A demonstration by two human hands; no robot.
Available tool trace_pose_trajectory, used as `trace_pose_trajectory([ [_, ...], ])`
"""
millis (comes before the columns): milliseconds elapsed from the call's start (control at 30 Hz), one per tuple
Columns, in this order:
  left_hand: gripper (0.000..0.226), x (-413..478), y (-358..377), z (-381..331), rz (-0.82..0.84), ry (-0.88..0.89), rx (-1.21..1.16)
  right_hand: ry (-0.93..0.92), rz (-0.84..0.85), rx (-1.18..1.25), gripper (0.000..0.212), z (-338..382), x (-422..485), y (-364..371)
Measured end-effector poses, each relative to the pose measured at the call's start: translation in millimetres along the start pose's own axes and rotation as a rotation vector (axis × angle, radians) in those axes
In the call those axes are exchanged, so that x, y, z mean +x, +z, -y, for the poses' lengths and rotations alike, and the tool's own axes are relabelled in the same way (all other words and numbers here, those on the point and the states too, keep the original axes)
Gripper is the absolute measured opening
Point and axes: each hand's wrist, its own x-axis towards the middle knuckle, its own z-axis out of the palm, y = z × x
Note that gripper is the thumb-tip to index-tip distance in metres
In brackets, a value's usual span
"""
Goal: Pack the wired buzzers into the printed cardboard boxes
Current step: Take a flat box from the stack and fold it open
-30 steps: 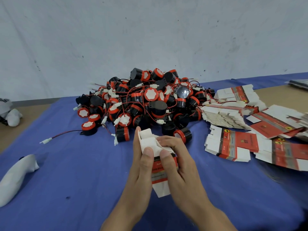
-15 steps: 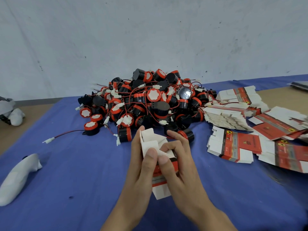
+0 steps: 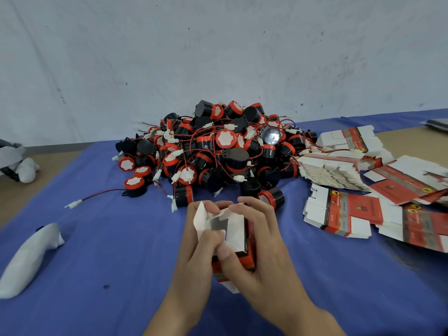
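Observation:
Both hands hold one printed cardboard box (image 3: pixel 236 235), red and white, popped open so its white inside shows. My left hand (image 3: pixel 197 253) pinches its left flap with thumb and fingers. My right hand (image 3: pixel 260 248) wraps around the box's right side, fingertips on the upper flap. Behind them lies a big heap of black and red wired buzzers (image 3: pixel 218 151) with red wires and white plugs. One buzzer (image 3: pixel 134 186) sits apart at the left, its wire trailing left. Flat unfolded boxes (image 3: pixel 344 213) lie at the right.
A blue cloth (image 3: pixel 97 251) covers the table. A white padded object (image 3: pixel 31 258) lies at the near left, and another white and grey thing (image 3: pixel 17 163) sits at the far left edge. More flat box stacks (image 3: pixel 332 169) crowd the right. A pale wall rises behind.
The box has gone from nearly flat to opened up, its white inside now showing. Both hands have shifted their grip on it, with the left thumb moving onto the flap.

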Motion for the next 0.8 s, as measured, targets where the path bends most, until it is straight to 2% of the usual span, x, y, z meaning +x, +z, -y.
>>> trace_pose_trajectory([
  [100, 0.028, 0.0, 0.4, -0.4, 0.008, -0.015, 0.020, 0.038, 0.061, -0.034, 0.054, -1.8, -1.0, -1.1],
  [300, 0.024, 0.9, 2.6, 0.3, -0.043, 0.046, 0.090, 0.123, 0.189, 0.030, 0.044, 0.7, 2.1, -6.8],
  [533, 0.026, 1.1, 5.8, -1.4, -0.046, 0.106, 0.121, 0.108, 0.132, -0.001, 0.041, 1.0, 2.5, -7.5],
  [700, 0.053, -2.1, 3.5, -0.3, 0.108, 0.003, 0.088, 0.104, 0.013, -0.007, 0.037, -1.6, 4.0, -10.1],
  [800, 0.057, -3.6, 5.0, 0.3, 0.157, -0.037, 0.063, 0.086, -0.033, -0.008, 0.036, -2.6, 3.7, -11.2],
])
